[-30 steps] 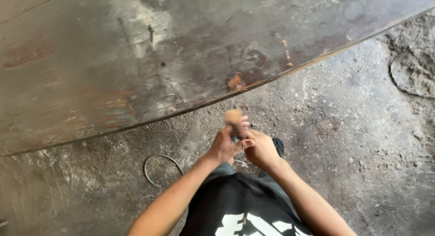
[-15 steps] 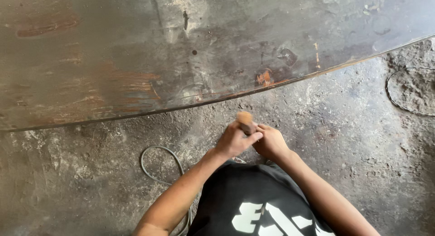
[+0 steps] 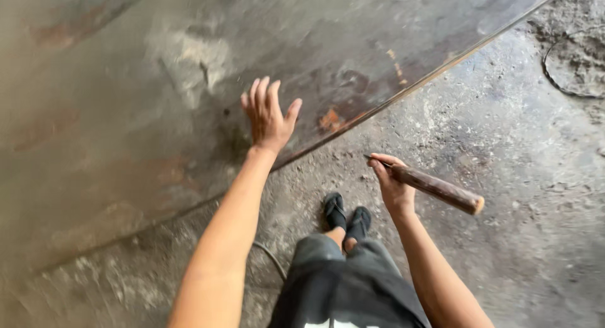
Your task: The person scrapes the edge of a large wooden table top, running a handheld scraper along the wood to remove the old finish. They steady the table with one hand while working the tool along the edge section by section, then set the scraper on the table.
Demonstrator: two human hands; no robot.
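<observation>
Now the left hand (image 3: 268,117) spreads open fingers over the metal sheet (image 3: 126,101), while the right hand (image 3: 392,186) grips a wooden-handled tool (image 3: 438,188).

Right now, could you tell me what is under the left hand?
The left hand is spread over a large rusty metal sheet near its edge. Whether the palm touches it is unclear, and the patch beneath is hidden.
</observation>
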